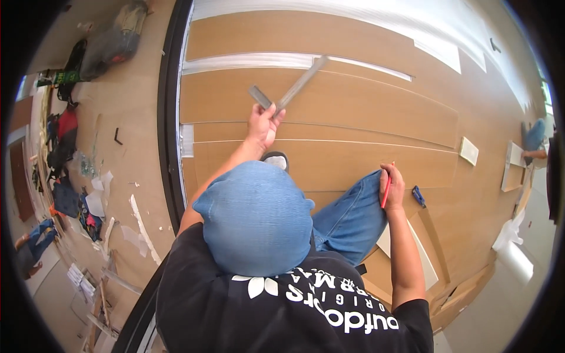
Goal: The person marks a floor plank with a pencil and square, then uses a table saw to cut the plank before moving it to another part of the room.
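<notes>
Metal square: positioned over the brown boards, left of centre; contact between tool and surface cannot be confirmed. Its long, thin arm points far and right; its short, broader arm points far and left. Left hand: fingers closed on the square at the corner. Right hand: closed around a red pencil, at the bent knee. A blue cutter lies just right of this hand; a white block lies farther right.

Handling: the square is judged stiff, moderately light and not fragile; smooth metal may slip. Grip at the corner or the broader arm, keeping fingers clear of the long edge.
</notes>
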`<state>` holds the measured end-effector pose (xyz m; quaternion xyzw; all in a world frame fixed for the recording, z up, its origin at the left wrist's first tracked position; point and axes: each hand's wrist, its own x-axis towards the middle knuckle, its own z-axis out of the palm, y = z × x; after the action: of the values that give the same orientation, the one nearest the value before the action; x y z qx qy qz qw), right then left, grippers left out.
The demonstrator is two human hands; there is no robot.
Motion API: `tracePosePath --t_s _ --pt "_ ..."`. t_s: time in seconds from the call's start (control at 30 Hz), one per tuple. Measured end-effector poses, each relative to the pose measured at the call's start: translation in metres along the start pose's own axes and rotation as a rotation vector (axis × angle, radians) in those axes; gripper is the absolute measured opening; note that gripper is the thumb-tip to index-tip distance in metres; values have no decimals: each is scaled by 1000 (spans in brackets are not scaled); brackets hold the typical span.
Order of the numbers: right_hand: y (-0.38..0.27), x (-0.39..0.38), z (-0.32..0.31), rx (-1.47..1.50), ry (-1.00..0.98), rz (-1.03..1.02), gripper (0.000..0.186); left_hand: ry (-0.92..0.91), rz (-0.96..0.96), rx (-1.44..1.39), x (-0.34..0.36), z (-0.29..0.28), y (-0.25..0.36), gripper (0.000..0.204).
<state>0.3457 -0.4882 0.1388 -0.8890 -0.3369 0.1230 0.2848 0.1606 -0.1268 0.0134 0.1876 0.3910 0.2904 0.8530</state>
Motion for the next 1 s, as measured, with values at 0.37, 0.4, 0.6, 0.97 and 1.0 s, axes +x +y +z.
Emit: tracePosePath --t_s 0.37,0.4,0.6,0.97,1.0 --pt "3 20 6 -20 -93 52 16 -433 -263 1423 -37 13 23 36" --pt "2 23 7 -34 -103 52 15 -518 215 1710 -35 25 35 40" --pt "1 28 10 -61 -128 53 15 -705 676 1988 -7 9 24 36" --pt "2 30 11 -47 -128 60 17 -622 569 1853 8 8 24 23" --pt "2 31 12 -46 -131 58 17 -615 571 1857 7 9 24 22"
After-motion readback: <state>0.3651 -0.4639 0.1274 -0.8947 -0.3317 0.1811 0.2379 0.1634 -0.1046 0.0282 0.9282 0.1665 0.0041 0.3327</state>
